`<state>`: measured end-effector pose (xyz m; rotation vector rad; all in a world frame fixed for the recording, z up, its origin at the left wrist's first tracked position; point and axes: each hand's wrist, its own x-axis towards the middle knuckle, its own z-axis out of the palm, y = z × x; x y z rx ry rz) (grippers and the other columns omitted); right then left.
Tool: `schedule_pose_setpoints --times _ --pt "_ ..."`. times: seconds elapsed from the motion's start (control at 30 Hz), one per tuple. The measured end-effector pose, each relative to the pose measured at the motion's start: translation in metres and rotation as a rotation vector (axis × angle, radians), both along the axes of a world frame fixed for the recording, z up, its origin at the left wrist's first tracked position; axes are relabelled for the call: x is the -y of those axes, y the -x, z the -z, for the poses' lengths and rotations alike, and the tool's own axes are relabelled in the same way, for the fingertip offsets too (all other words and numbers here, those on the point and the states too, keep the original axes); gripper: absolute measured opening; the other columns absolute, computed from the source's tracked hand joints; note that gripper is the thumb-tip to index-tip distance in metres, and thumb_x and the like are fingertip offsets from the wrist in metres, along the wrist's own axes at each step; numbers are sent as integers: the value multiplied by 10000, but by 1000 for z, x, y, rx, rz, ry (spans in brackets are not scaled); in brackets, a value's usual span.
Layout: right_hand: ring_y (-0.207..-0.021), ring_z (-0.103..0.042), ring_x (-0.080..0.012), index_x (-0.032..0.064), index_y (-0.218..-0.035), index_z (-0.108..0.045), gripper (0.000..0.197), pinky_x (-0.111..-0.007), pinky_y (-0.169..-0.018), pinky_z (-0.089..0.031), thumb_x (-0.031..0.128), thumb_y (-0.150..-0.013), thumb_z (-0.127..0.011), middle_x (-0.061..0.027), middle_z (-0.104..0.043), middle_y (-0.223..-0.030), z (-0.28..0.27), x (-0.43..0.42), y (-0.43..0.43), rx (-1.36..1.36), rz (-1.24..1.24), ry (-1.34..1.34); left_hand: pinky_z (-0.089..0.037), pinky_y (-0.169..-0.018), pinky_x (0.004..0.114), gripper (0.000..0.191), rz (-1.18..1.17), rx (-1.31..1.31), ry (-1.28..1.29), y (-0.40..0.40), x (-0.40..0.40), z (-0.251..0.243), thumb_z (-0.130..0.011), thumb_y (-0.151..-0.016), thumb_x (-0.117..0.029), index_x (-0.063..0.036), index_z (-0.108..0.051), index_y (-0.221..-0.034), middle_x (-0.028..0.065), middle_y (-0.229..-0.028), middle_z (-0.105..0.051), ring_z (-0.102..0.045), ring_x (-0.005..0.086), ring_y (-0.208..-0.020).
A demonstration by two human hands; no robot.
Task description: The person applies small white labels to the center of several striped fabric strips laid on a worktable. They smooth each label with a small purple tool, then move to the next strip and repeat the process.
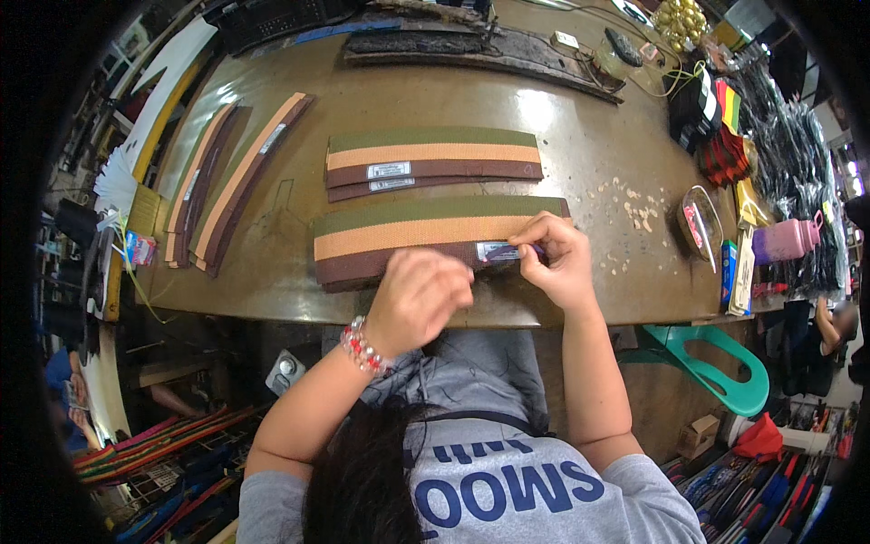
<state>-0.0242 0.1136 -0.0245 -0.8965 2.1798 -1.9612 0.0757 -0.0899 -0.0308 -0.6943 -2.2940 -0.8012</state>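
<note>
Before me lies a stack of folded woven fabric strips [408,238], striped green, tan and brown, with a white printed label [491,251] near its right end. My right hand [554,258] pinches a small dark purple item [510,253] over that label; its exact kind cannot be told. My left hand [425,296], blurred and wearing a beaded bracelet, is curled at the stack's lower edge; whether it holds anything cannot be told. Just beyond sit more striped strips [435,151] with labels.
Further striped strips [248,177] lie at the left. Small scraps [635,207] and an oval container [700,228] are at the right, near a purple bottle [788,241]. A long dark board [476,58] spans the far side. A green plastic chair [720,367] stands below right.
</note>
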Motion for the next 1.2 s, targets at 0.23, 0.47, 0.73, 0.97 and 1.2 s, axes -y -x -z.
schedule_pose_setpoints --times 0.23,0.47,0.73,0.97,1.2 --pt "-620 -540 -58 -41 -935 -633 64 -189 -547 -430 2 -898 -604 -39 -603 -776 -16 5 0 316 139 115 -462 -813 376 236 3 0 53 -52 27 -7 -785 -735 -290 -124 -653 -840 10 -990 -645 -609 182 -929" --pt "-707 -623 -118 -1 -873 -666 73 -249 -624 -508 38 -814 -685 -54 -653 -802 -26 70 -37 -27 65 -85 -493 -777 365 201 -378 58 -20 -39 60 -2 -750 -720 -42 -52 -662 -900 60 -1002 -644 -612 252 -897" --pt "-698 -613 -121 5 -820 -663 72 -257 -622 -504 17 -757 -694 -67 -638 -784 -24 93 -48 -222 90 -271 -470 -779 378 158 -375 83 -165 -40 59 2 -731 -741 -68 -62 -649 -876 54 -986 -646 -603 264 -876" --pt "-647 -610 -110 -5 -804 -650 74 -241 -608 -503 -8 -743 -692 -77 -637 -766 -22 95 -49 -120 170 -240 -445 -808 376 103 -388 151 -182 -37 58 0 -698 -790 -64 -51 -621 -856 82 -977 -656 -591 279 -896" --pt "-666 -649 -212 11 -819 -650 102 -297 -611 -523 29 -733 -703 -116 -622 -758 -23 99 -53 -228 103 -292 -435 -804 366 69 -374 220 -332 -35 60 -2 -653 -845 -84 -49 -599 -818 96 -958 -656 -583 279 -886"
